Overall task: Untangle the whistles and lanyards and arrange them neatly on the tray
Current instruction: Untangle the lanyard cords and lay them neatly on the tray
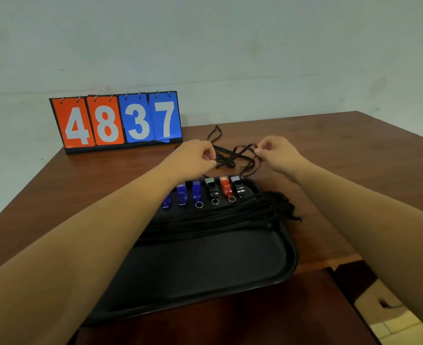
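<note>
- The left hand (196, 154) has its grip pinched shut on a strand of the tangled black lanyards (233, 158); the right hand (276, 151) pinches another strand of the same tangle.
- That tangle lies on the tabletop (342, 150), just beyond the black tray (290, 257).
- Along the tray's far edge sits a row of whistles (211, 191): blue, black, and one orange.
- A bundle of straightened lanyards (230, 217) lies across the tray, ends hanging over its right rim.
- A scoreboard (117, 120) reading 4837 stands at the back left.
</note>
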Demonstrator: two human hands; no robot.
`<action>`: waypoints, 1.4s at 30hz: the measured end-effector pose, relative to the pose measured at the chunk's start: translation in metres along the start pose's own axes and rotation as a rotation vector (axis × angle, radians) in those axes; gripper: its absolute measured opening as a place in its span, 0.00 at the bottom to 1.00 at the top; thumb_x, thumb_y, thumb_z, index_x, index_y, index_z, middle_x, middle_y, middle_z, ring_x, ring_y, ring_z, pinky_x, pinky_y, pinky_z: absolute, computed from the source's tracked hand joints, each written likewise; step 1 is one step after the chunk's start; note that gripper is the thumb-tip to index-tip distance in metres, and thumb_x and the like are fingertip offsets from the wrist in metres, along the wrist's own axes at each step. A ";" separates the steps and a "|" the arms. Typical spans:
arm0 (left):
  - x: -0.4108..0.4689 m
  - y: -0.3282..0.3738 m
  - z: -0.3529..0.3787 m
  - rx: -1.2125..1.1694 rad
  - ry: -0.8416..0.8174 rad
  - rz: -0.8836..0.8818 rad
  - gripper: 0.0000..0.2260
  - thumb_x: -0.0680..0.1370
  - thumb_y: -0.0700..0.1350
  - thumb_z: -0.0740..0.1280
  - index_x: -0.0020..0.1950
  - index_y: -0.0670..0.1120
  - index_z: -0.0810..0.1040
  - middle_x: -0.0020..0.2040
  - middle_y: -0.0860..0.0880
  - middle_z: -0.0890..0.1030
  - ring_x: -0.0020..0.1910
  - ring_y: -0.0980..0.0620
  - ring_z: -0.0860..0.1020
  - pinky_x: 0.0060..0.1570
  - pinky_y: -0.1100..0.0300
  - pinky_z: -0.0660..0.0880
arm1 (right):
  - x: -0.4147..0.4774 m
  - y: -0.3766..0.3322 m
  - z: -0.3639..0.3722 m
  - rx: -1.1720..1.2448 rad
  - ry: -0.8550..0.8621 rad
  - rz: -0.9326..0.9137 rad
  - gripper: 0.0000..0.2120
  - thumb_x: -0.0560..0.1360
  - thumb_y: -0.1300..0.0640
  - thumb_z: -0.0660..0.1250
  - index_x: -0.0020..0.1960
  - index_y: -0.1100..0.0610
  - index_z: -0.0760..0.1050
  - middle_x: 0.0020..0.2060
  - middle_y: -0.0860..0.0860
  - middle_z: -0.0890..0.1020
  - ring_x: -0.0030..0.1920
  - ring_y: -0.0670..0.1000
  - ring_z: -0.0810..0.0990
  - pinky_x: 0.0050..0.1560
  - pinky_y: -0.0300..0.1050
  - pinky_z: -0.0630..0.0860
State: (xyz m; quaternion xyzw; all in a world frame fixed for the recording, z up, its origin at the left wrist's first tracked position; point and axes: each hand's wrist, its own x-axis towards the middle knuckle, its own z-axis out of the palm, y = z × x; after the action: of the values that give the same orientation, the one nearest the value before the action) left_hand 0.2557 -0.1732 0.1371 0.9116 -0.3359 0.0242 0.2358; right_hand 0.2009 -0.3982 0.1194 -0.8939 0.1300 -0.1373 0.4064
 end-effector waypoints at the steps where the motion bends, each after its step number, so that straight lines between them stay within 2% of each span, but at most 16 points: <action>1: 0.003 0.004 0.001 0.005 0.012 0.007 0.06 0.78 0.46 0.67 0.54 0.48 0.79 0.50 0.52 0.78 0.48 0.56 0.77 0.51 0.62 0.74 | 0.000 -0.006 -0.004 0.050 0.029 -0.019 0.04 0.81 0.58 0.64 0.48 0.56 0.77 0.47 0.52 0.83 0.49 0.50 0.81 0.51 0.45 0.76; 9: 0.013 0.037 0.015 0.047 -0.110 -0.029 0.14 0.78 0.49 0.66 0.62 0.47 0.78 0.58 0.50 0.80 0.55 0.52 0.77 0.56 0.56 0.75 | -0.006 -0.022 0.002 0.413 -0.030 0.116 0.06 0.83 0.60 0.58 0.49 0.58 0.70 0.49 0.60 0.84 0.41 0.55 0.85 0.33 0.42 0.79; 14: 0.024 0.034 0.025 0.092 -0.163 -0.061 0.16 0.81 0.50 0.64 0.66 0.46 0.77 0.61 0.47 0.80 0.57 0.51 0.77 0.56 0.57 0.73 | 0.000 -0.022 -0.008 0.878 0.082 0.157 0.09 0.84 0.61 0.55 0.63 0.61 0.67 0.53 0.63 0.82 0.50 0.59 0.86 0.52 0.52 0.83; 18: 0.033 0.035 0.026 -0.009 -0.106 -0.069 0.18 0.80 0.52 0.66 0.68 0.47 0.75 0.60 0.48 0.79 0.57 0.51 0.77 0.55 0.59 0.72 | 0.002 -0.028 -0.020 0.980 0.098 0.078 0.06 0.84 0.61 0.55 0.53 0.60 0.69 0.48 0.61 0.85 0.52 0.60 0.85 0.55 0.56 0.82; 21: 0.038 0.039 0.027 -0.145 0.009 -0.068 0.17 0.78 0.52 0.68 0.65 0.48 0.75 0.54 0.51 0.79 0.46 0.57 0.75 0.42 0.64 0.69 | 0.000 -0.032 -0.023 1.027 0.007 0.040 0.07 0.84 0.61 0.56 0.48 0.60 0.69 0.34 0.55 0.80 0.38 0.57 0.84 0.45 0.53 0.82; 23: 0.039 0.043 0.026 -0.259 0.047 -0.067 0.24 0.76 0.52 0.71 0.70 0.49 0.69 0.56 0.51 0.77 0.48 0.57 0.75 0.43 0.64 0.69 | -0.003 -0.038 -0.027 1.050 -0.057 0.026 0.09 0.83 0.62 0.57 0.43 0.58 0.67 0.27 0.52 0.69 0.26 0.52 0.72 0.31 0.48 0.74; 25: 0.037 0.048 0.024 -0.349 0.036 -0.034 0.32 0.76 0.53 0.71 0.76 0.54 0.61 0.61 0.51 0.71 0.56 0.54 0.73 0.52 0.60 0.69 | -0.007 -0.045 -0.034 1.013 -0.146 -0.016 0.12 0.81 0.63 0.58 0.39 0.56 0.65 0.25 0.50 0.62 0.23 0.48 0.60 0.25 0.42 0.59; 27: 0.035 0.054 0.020 -0.401 0.011 0.008 0.28 0.77 0.53 0.69 0.76 0.56 0.63 0.62 0.52 0.72 0.59 0.53 0.73 0.57 0.57 0.70 | -0.013 -0.052 -0.042 0.942 -0.275 -0.071 0.14 0.81 0.63 0.58 0.36 0.56 0.67 0.24 0.49 0.60 0.22 0.46 0.56 0.26 0.43 0.51; 29: 0.033 0.058 0.016 -0.447 -0.004 0.037 0.17 0.79 0.52 0.67 0.68 0.52 0.74 0.53 0.56 0.79 0.53 0.55 0.78 0.53 0.58 0.73 | -0.021 -0.057 -0.051 0.913 -0.391 -0.097 0.15 0.80 0.63 0.58 0.35 0.57 0.69 0.24 0.48 0.61 0.22 0.46 0.56 0.28 0.44 0.49; 31: 0.032 0.060 0.013 -0.459 0.000 0.030 0.09 0.80 0.49 0.66 0.58 0.49 0.79 0.42 0.57 0.81 0.42 0.58 0.78 0.46 0.61 0.74 | -0.028 -0.063 -0.059 0.895 -0.389 -0.094 0.15 0.79 0.63 0.58 0.35 0.57 0.70 0.26 0.50 0.65 0.24 0.47 0.59 0.29 0.43 0.52; 33: 0.032 0.060 0.011 -0.419 0.014 0.017 0.07 0.81 0.48 0.65 0.54 0.48 0.80 0.44 0.52 0.83 0.39 0.57 0.79 0.43 0.64 0.76 | -0.033 -0.066 -0.068 0.945 -0.236 -0.091 0.11 0.78 0.64 0.58 0.38 0.58 0.73 0.32 0.52 0.74 0.30 0.50 0.71 0.33 0.43 0.66; 34: 0.033 0.060 0.011 -0.408 0.021 0.008 0.06 0.81 0.47 0.64 0.53 0.47 0.80 0.46 0.50 0.83 0.39 0.57 0.80 0.42 0.64 0.77 | -0.033 -0.065 -0.073 1.041 -0.145 -0.080 0.11 0.78 0.64 0.58 0.39 0.60 0.73 0.38 0.55 0.79 0.38 0.53 0.79 0.41 0.45 0.74; 36: 0.033 0.061 0.010 -0.447 0.022 -0.004 0.06 0.81 0.45 0.63 0.52 0.47 0.79 0.48 0.49 0.83 0.39 0.57 0.82 0.43 0.64 0.79 | -0.036 -0.058 -0.085 1.325 -0.063 -0.031 0.13 0.80 0.63 0.56 0.39 0.61 0.73 0.48 0.62 0.83 0.53 0.59 0.83 0.58 0.51 0.77; 38: 0.035 0.066 0.010 -0.507 0.007 0.005 0.06 0.81 0.45 0.65 0.53 0.46 0.80 0.48 0.47 0.84 0.41 0.55 0.83 0.46 0.63 0.80 | -0.039 -0.047 -0.091 1.467 -0.078 0.017 0.14 0.82 0.62 0.53 0.39 0.60 0.70 0.38 0.59 0.81 0.44 0.58 0.83 0.52 0.51 0.80; 40: 0.039 0.075 0.008 -0.441 0.013 0.045 0.07 0.80 0.48 0.67 0.54 0.47 0.81 0.46 0.50 0.84 0.44 0.56 0.83 0.46 0.65 0.77 | -0.043 -0.038 -0.093 1.228 -0.041 0.101 0.14 0.82 0.61 0.54 0.38 0.56 0.66 0.30 0.51 0.67 0.28 0.50 0.69 0.33 0.44 0.72; 42: 0.044 0.084 0.005 -0.335 0.049 0.088 0.07 0.79 0.49 0.68 0.52 0.47 0.81 0.47 0.54 0.83 0.46 0.58 0.80 0.46 0.66 0.72 | -0.044 -0.026 -0.093 0.732 0.049 0.087 0.14 0.82 0.61 0.56 0.37 0.55 0.64 0.31 0.50 0.63 0.26 0.47 0.60 0.28 0.42 0.60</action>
State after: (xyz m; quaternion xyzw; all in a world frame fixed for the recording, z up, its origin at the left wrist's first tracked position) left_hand 0.2371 -0.2580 0.1762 0.8430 -0.3692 0.0004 0.3911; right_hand 0.1307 -0.4307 0.1924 -0.6795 0.1198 -0.1788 0.7014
